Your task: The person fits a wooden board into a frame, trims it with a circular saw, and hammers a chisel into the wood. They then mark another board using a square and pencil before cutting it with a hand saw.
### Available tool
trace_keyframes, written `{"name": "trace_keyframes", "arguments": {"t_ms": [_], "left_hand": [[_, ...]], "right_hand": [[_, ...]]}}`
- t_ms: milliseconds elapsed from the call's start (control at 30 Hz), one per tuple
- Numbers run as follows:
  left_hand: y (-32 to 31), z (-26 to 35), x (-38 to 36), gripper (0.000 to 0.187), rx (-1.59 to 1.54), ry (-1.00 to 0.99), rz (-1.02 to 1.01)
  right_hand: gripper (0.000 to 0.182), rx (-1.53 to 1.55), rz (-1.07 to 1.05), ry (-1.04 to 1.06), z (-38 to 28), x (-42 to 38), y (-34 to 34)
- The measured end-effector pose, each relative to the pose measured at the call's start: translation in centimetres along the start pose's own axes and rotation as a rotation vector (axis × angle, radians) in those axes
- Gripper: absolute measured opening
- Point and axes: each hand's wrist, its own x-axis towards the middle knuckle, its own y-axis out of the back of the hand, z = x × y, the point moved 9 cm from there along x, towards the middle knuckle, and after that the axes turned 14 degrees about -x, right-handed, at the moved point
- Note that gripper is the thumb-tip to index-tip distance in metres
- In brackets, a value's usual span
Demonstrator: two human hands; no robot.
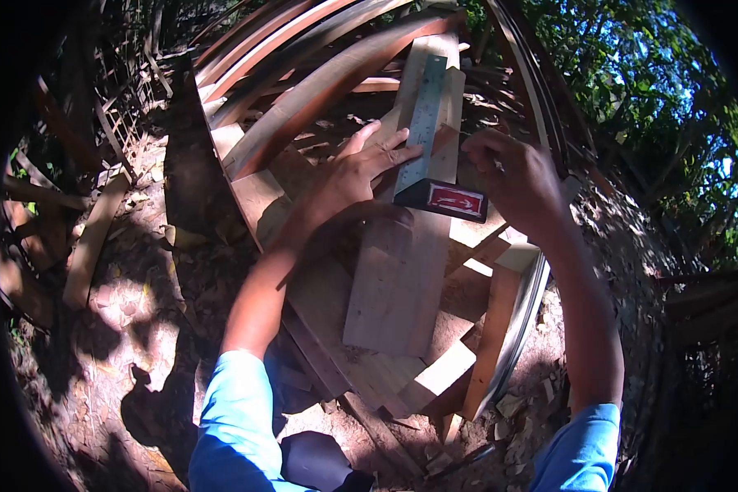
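Note:
A try square (pixel 425 139) with a steel ruled blade and a black stock bearing a red label lies along a pale wooden plank (pixel 402 279). My left hand (pixel 354 172) rests flat on the plank, its fingers pressing the blade's left edge. My right hand (pixel 512 176) is closed just right of the blade, fingers pinched together; something thin may be in them, but it is too small to make out. Both arms wear blue sleeves.
The plank lies on a stack of wooden boards (pixel 320 312). Long curved wooden strips (pixel 303 74) arc across the top left. A loose plank (pixel 90 246) lies on bare dirt at left. Dry leaves and wood scraps (pixel 508 410) litter the ground; trees stand at right.

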Motion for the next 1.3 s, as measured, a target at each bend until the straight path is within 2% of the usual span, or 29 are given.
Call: {"name": "trace_keyframes", "arguments": {"t_ms": [100,200,300,400,500,533,600,633,700,767,800,833,867,900,933,967,1067,1100,1133,1200,1233,1300], "left_hand": [[-0.2,0.1,0.2,0.094,0.015,-0.004,-0.019],[0.0,0.4,0.1,0.1,0.002,0.002,-0.031],[-0.2,-0.1,0.0,0.103,-0.002,0.016,-0.039],[-0.3,-0.7,0.1,0.111,-0.03,-0.01,-0.03],[0.0,-1.1,0.0,0.112,-0.064,0.003,-0.005],[0.2,-1.0,0.0,0.11,-0.103,0.014,-0.001],[0.7,-0.7,-0.1,0.107,-0.176,0.041,0.013],[0.9,-0.5,-0.1,0.102,-0.196,0.026,0.032],[1.2,-0.5,-0.1,0.1,-0.215,0.035,0.065],[1.6,-0.2,-0.4,0.096,-0.231,0.038,0.108],[2.0,0.2,-0.6,0.095,-0.241,0.037,0.134],[2.3,0.3,-0.6,0.093,-0.249,0.034,0.163],[2.4,0.0,-0.7,0.089,-0.251,0.033,0.206],[2.2,-0.6,-0.8,0.085,-0.252,0.033,0.248],[2.5,-0.9,-0.9,0.08,-0.251,0.027,0.286],[2.5,-0.9,-1.1,0.076,-0.238,0.033,0.28],[2.4,-0.5,-0.7,0.062,-0.17,0.005,0.286],[2.2,-0.8,-0.6,0.058,-0.128,-0.025,0.3],[2.1,-0.5,-0.7,0.054,-0.087,-0.054,0.311],[1.8,-0.6,-0.8,0.049,-0.094,-0.036,0.304],[1.9,-0.5,-0.7,0.048,-0.086,-0.04,0.299],[2.2,-0.4,-0.5,0.048,-0.083,-0.039,0.285]], "right_hand": [[0.041,-0.352,-0.076,0.172,0.7,-1.8,-4.4],[0.045,-0.34,-0.231,0.145,0.1,-2.2,-6.1],[0.049,-0.319,-0.236,0.125,0.0,-2.4,-6.7],[0.04,-0.418,-0.13,0.086,0.2,-2.8,-5.4],[0.041,-0.348,0.037,-0.037,0.8,-5.2,1.8],[0.043,-0.426,0.139,-0.027,1.1,-6.7,4.3],[0.045,-0.387,0.056,-0.268,4.4,-10.9,6.6],[0.043,-0.423,0.071,-0.304,7.0,-13.8,6.9],[0.044,-0.453,-0.04,-0.427,11.3,-20.2,6.2],[0.048,-0.57,-0.072,-0.481,16.0,-28.9,4.0],[0.05,-0.536,-0.178,-0.625,18.0,-33.6,2.4],[0.051,-0.596,-0.15,-0.648,19.3,-38.5,1.3],[0.053,-0.528,-0.16,-0.758,20.4,-43.0,0.2],[0.052,-0.662,-0.145,-0.681,22.7,-48.2,-1.6],[0.051,-0.578,-0.163,-0.845,20.8,-49.3,-1.5],[0.051,-0.568,-0.176,-0.891,20.0,-49.9,-1.5],[0.051,-0.434,0.112,-0.812,16.3,-45.2,1.2],[0.05,-0.48,0.181,-0.651,13.1,-40.9,2.7],[0.049,-0.433,0.188,-0.602,10.0,-36.2,4.2],[0.046,-0.433,0.239,-0.37,4.5,-28.1,7.0],[0.044,-0.42,0.189,-0.324,2.3,-24.6,8.6],[0.038,-0.328,0.381,-0.148,-0.9,-19.3,12.5]]}}
